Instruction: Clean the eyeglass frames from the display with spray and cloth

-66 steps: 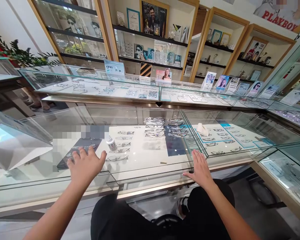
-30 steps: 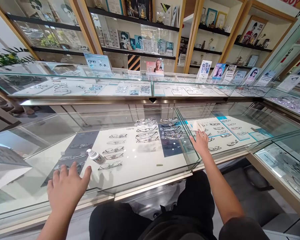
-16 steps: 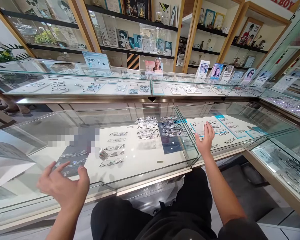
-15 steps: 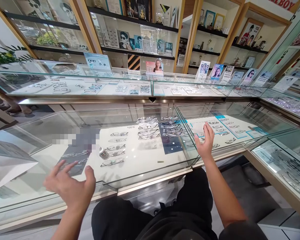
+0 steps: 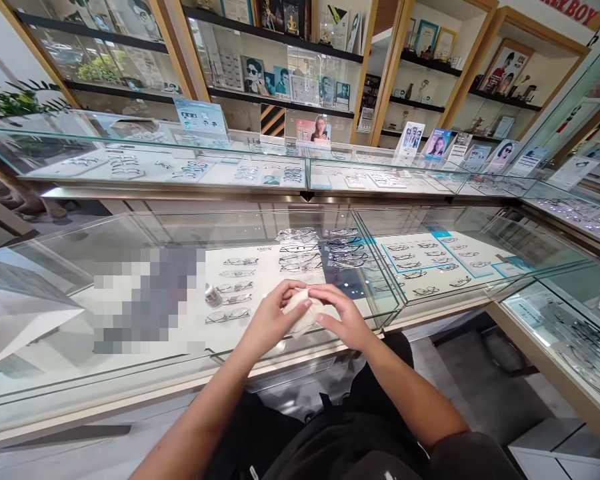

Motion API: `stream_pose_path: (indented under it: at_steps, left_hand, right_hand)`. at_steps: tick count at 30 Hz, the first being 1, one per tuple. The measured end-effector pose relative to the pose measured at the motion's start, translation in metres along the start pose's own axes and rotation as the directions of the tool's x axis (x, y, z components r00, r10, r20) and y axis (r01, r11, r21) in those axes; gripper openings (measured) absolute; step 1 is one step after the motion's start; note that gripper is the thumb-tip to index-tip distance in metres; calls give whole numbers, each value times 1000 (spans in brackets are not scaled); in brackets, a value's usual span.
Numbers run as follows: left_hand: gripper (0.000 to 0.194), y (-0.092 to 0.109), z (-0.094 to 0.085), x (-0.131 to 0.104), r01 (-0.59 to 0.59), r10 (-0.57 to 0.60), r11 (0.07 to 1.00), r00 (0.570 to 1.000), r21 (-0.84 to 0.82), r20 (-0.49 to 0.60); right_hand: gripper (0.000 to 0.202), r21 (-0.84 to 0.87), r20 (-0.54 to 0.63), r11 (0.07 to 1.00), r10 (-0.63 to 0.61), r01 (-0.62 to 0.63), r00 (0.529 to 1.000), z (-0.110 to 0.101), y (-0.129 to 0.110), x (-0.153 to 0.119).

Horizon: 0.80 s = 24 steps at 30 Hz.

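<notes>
Above the front edge of the glass case, my left hand (image 5: 280,313) and my right hand (image 5: 343,315) come together around a pale, crumpled cloth (image 5: 303,313). Fingers of both hands pinch it from either side. Just to the left, a small white bottle (image 5: 213,295) stands near a column of eyeglasses (image 5: 229,315) seen through the glass. More eyeglasses (image 5: 300,261) lie in rows beyond my hands, beside others on a dark blue panel (image 5: 347,257).
A glass display case (image 5: 440,290) with blue-bordered trays extends to the right. A white folded sheet (image 5: 25,320) stands at the left. Behind, a second glass counter (image 5: 180,190) carries upright cards, with wooden shelves beyond.
My left hand has moved right from the far left, and my right hand has moved left and nearer. They now meet, both closed on the cloth.
</notes>
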<state>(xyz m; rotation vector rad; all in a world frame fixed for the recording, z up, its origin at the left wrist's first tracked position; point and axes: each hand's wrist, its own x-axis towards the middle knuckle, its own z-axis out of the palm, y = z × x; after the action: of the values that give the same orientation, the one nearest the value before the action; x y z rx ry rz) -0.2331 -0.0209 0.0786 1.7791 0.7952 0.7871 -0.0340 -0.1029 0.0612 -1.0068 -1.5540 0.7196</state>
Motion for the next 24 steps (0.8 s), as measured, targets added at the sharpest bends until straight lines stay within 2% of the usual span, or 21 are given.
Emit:
stream_pose_path:
  at_steps: [2,3,4,6,8,10,13,15,17,20,24]
  left_hand:
    - [48,-15,-5,10,86,-91,994,993,-65,-80]
    - [50,-22,-9,13,119,-125,991,983,-55,-132]
    - [50,-27,-15,16,150,-150,989,969,-13,-194]
    - [48,-32,-29,21,236,-173,959,926,156,-336]
    - [47,-32,-42,27,348,-166,868,875,355,-455]
    - [49,-28,-50,32,408,-107,752,850,517,-515]
    - [55,-23,-49,39,361,90,617,850,700,-518]
    - [54,-20,-40,43,291,205,575,854,765,-478]
    - [48,-18,-29,48,210,255,587,869,782,-424]
    - [38,-16,-14,57,95,267,640,903,763,-336]
    - [31,-15,-5,65,30,222,735,933,678,-282]
  right_hand:
    - [37,-84,-112,992,89,-98,990,-15,14,9]
    - [34,-138,-209,972,159,-190,965,-28,21,15]
    - [33,-205,-301,926,250,-318,920,-42,27,23]
    - [37,-406,-332,735,435,-543,837,-73,37,40]
    - [38,-477,-336,647,491,-595,803,-97,44,56]
    - [34,-522,-320,595,527,-611,787,-110,47,71]
    - [31,-595,-275,528,574,-605,771,-113,50,90]
    - [32,-640,-257,478,604,-601,754,-111,53,102]
    - [34,-674,-254,425,634,-604,730,-110,55,112]
    - [38,-705,-243,378,665,-599,706,-109,56,121]
    - [46,-725,-232,376,655,-577,719,-114,42,112]
